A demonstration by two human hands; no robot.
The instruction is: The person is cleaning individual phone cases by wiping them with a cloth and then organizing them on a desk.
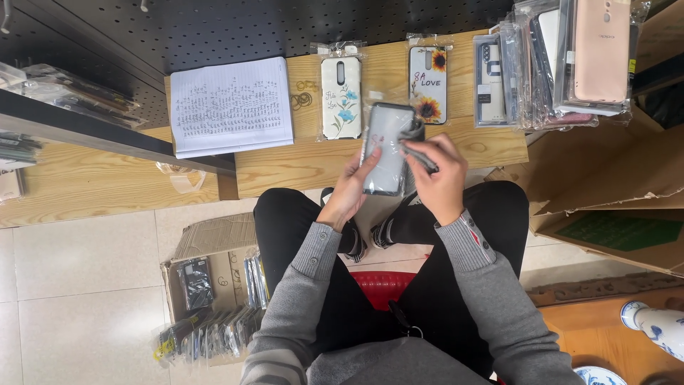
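Head view looks straight down on a phone case in a clear wrapper (388, 148), held just past the near edge of the wooden tabletop (313, 160), above the person's knees. The left hand (354, 187) grips the case along its left side, fingers curled behind it and thumb on the front. The right hand (440, 175) is closed around a dark pen (419, 157) whose tip rests on the wrapper near the case's right edge; how firmly it presses I cannot tell.

On the tabletop just beyond the held case lie two more wrapped cases, well apart from each other: a cream one with blue flowers (340, 96) and a white one with sunflowers (428, 84). A bare strip of wood runs between them and along the near edge, leaving open room there. A few rubber bands (303, 96) lie beside the cream case. Toward the left edge sits an open notebook (230, 107) filled with handwriting, reaching close to the near edge. At the right edge stands a crowded row of packaged cases (556, 60), the topmost pink.

Below, on the tiled floor, a cardboard box (214, 281) holds more dark wrapped cases, left of the person's legs. Larger cardboard flaps (605, 185) crowd the right side.
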